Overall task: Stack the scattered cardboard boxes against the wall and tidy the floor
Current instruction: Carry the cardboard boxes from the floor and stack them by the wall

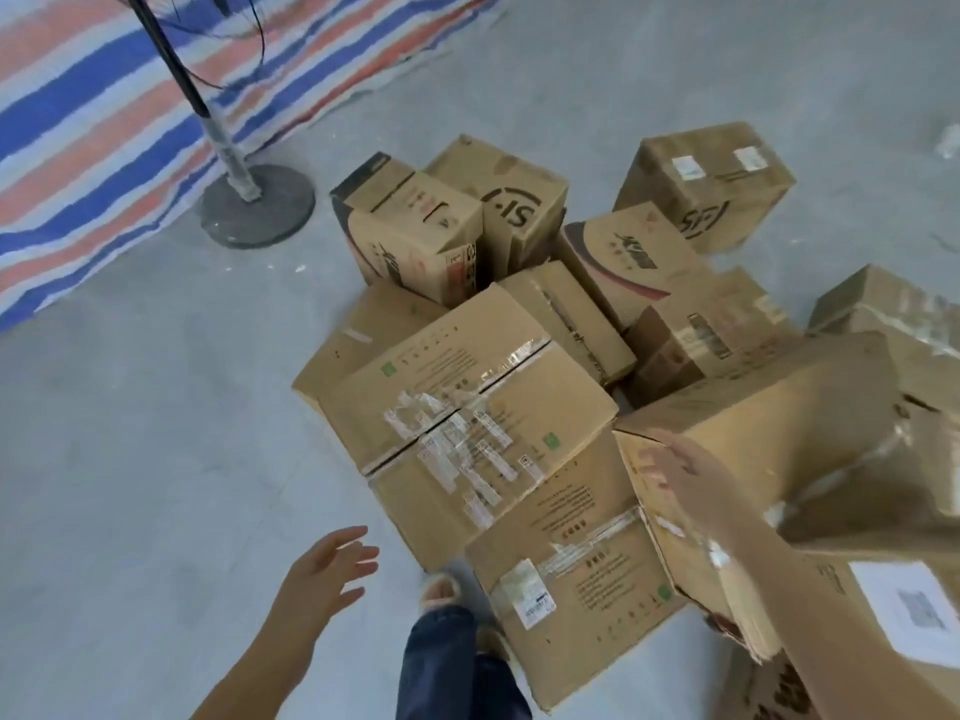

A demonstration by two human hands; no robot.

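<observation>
**Box pile, about to grab the big one on the right**

So here's where I'm at. The cardboard boxes are all in a messy heap on the grey concrete floor (130,459), none of them stacked properly yet, so I'd say the job is barely started. The heap sits out in the open floor, a bit in front of the striped tarp (104,122) and the fan stand base (257,205) toward the far left.

My right hand (680,475) is reaching out over the near corner of the large plain box (779,407), which is tilted and leaning on the others. Fingers look spread and it's blurry, so I can't tell if it's actually touching the cardboard; it isn't gripping anything. My left hand (322,569) hangs over bare floor, fingers apart, holding nothing, just beside the flat taped box (467,407).

My guess is this is the pickup step for that tilted box. Next move needs both hands on opposite sides of it, since it looks too wide for one. Lifting it could shift the box with the white label (904,610) near it. No wall is clearly in view apart from the tarp side, so I'd have to turn to find the drop spot.
</observation>
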